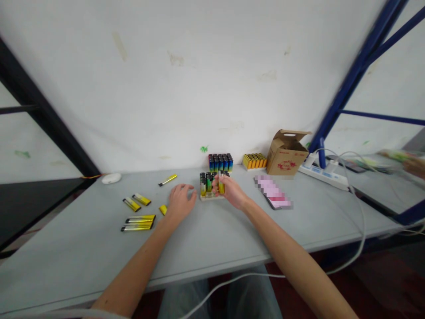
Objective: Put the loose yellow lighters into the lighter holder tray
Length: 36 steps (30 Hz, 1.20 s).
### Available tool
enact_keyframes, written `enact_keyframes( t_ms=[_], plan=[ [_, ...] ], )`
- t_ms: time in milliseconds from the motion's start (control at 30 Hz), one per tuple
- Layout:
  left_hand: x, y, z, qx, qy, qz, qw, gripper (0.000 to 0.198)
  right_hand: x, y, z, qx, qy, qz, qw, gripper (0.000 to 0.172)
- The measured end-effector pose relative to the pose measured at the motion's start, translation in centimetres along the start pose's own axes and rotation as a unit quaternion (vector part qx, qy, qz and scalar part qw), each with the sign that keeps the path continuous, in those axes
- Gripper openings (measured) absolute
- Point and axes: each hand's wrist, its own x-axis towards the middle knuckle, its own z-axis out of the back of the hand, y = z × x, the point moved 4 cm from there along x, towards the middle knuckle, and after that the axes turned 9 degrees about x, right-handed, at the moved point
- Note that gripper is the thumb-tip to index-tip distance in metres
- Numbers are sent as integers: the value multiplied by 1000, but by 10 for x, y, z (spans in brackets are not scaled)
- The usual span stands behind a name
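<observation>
My right hand [230,190] is closed round a yellow lighter [221,183], held upright at the right side of a small tray of lighters [208,185] on the grey table [232,235]. My left hand [181,200] rests palm down on the table just left of that tray, fingers curled loosely, nothing visible in it. A short yellow piece [162,209] lies by its wrist. Further left lie several loose yellow lighters [137,201] and two long yellow ones [138,222].
Against the wall stand a tray of dark-topped lighters [220,162], a tray of orange ones [254,161] and an open cardboard box [287,153]. A phone [274,192] lies right of my hand. A power strip [323,173] and white cable run right. Another person's hand [415,166] shows far right.
</observation>
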Motion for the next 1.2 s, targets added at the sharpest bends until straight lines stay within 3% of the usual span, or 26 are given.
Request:
enact_keyframes(
  t_ms=[167, 333, 500, 633, 833, 1033, 1200],
  plan=[
    [1, -1, 0, 2, 6, -8, 1000, 35, -2, 5, -4, -148, 47, 76, 985, 35],
    [1, -1, 2, 6, 4, -6, 1000, 35, -8, 6, -12, -222, 110, 83, 965, 36],
    [-1, -3, 2, 5, 10, -8, 1000, 34, -4, 8, -2, -309, 42, 137, 940, 36],
    [-2, -4, 0, -5, 17, -15, 1000, 34, -4, 8, 4, -373, -11, 192, 908, 26],
    [-2, -3, -3, -12, 18, -22, 1000, 33, -10, 7, -5, -447, 26, 250, 858, 13],
    [-2, -5, -3, -11, 28, -26, 999, 34, -9, 2, 2, -444, -10, 218, 869, 37],
    [-1, -5, -3, -9, 29, -28, 999, 33, -10, -1, 1, -470, -3, 236, 851, 28]
  ],
)
